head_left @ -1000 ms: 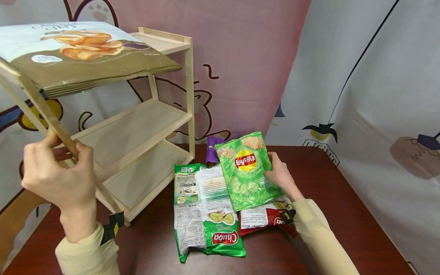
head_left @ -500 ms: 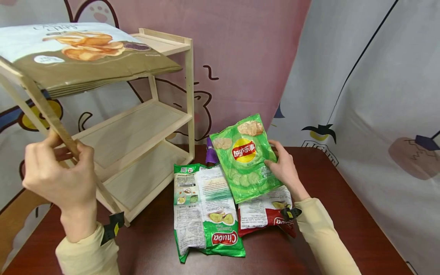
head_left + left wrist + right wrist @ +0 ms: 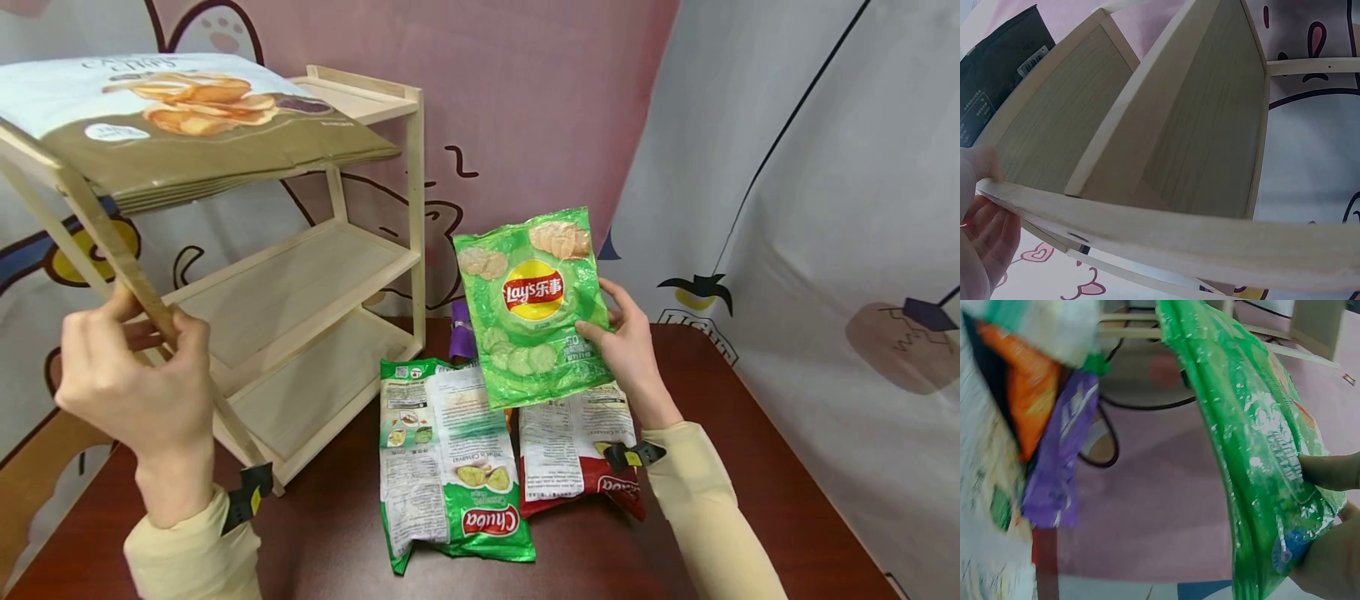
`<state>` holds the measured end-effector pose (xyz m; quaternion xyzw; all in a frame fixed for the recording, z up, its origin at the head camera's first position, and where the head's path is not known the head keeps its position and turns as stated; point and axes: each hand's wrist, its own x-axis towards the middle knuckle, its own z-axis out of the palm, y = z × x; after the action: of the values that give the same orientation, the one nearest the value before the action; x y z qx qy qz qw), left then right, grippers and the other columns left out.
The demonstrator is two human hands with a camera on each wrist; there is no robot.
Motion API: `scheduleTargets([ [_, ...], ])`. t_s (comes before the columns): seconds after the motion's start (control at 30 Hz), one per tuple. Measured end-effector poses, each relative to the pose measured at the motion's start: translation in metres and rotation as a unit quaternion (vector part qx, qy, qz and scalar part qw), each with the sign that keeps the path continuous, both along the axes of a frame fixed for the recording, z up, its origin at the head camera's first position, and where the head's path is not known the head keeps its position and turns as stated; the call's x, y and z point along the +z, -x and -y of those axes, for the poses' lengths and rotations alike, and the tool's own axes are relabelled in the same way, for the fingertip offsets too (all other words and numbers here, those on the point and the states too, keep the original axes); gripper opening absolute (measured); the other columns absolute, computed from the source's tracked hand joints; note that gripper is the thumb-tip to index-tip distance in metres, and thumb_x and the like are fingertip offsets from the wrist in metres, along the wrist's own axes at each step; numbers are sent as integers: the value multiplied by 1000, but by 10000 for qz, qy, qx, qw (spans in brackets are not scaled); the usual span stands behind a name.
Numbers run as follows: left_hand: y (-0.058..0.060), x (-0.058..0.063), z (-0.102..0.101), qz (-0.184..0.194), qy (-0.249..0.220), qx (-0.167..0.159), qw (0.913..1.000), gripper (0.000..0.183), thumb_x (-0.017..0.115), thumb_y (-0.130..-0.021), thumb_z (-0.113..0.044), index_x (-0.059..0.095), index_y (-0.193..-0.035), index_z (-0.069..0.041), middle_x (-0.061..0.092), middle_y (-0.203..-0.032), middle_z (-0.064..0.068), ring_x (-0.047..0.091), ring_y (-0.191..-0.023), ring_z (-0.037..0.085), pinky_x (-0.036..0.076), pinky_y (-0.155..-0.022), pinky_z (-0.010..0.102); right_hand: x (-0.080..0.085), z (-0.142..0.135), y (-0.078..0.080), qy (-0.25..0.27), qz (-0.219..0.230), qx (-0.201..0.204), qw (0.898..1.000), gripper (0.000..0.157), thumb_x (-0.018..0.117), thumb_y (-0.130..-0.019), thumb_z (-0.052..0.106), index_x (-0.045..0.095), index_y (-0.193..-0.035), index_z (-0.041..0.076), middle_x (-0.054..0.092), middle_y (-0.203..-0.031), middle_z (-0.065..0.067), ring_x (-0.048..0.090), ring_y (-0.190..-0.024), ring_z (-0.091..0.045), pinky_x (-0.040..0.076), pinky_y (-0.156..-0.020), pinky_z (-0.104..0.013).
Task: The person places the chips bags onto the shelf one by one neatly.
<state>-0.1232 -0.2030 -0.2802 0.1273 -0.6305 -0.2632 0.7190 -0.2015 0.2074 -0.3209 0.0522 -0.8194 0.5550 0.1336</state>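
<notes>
My right hand (image 3: 633, 346) pinches the right edge of a green Lay's chip bag (image 3: 517, 333), thumb on its front. The bag is held up above the other bags. In the right wrist view the green bag (image 3: 1254, 444) shows edge-on with the thumb (image 3: 1329, 472) on it. My left hand (image 3: 138, 375) grips the front left upright of a wooden shelf rack (image 3: 270, 375). The left wrist view shows the fingers (image 3: 997, 240) behind that upright (image 3: 1147, 234). On the rack's top shelf lies a large white and brown chip bag (image 3: 225, 150).
A green and white Chuba bag (image 3: 450, 458) lies face down on the dark table (image 3: 322, 533), beside a red and white Chuba bag (image 3: 577, 458). Purple packaging (image 3: 462, 333) and an orange bag (image 3: 1032, 387) lie behind them. Printed curtains hang behind and to the right.
My right hand has lifted the green Lay's bag up off the red and white bag and turned it more upright. The left hand stays on the rack's upright.
</notes>
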Motion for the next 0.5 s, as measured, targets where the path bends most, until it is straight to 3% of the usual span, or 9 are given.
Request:
scheduleTargets([
  [0.13, 0, 0, 0, 43, -36, 33, 10000, 26, 58, -75, -9, 71, -96, -1, 65, -84, 25, 61, -65, 43, 28, -74, 6, 14, 1, 0, 872, -172, 421, 9952, 67, 61, -87, 4, 34, -147, 19, 67, -100, 7, 68, -75, -2, 57, -64, -24],
  [0.2, 0, -1, 0, 70, -40, 45, 10000, 26, 58, -75, -9, 71, -96, -1, 65, -84, 25, 61, -66, 43, 30, -73, 9, 22, 2, 1, 1275, -288, 637, 9894, 67, 61, -87, 2, 34, -147, 18, 67, -96, 13, 68, -76, -4, 57, -64, -24],
  [0.33, -1, -1, 1, 104, -21, 61, 9999, 26, 58, -76, -9, 71, -97, -1, 65, -84, 25, 61, -67, 42, 33, -72, 13, 37, 3, 2, 2067, -580, 1045, 9711, 67, 61, -86, -3, 36, -146, 14, 70, -95, 7, 70, -77, -7, 57, -64, -24],
  [0.5, 0, 0, 1, 91, -22, 77, 9999, 26, 58, -75, -9, 71, -96, -1, 66, -84, 25, 61, -67, 42, 37, -71, 19, 54, 8, 6, 2609, -880, 1470, 9500, 67, 60, -85, -7, 36, -145, 12, 71, -97, 3, 70, -82, -9, 57, -67, -24],
])
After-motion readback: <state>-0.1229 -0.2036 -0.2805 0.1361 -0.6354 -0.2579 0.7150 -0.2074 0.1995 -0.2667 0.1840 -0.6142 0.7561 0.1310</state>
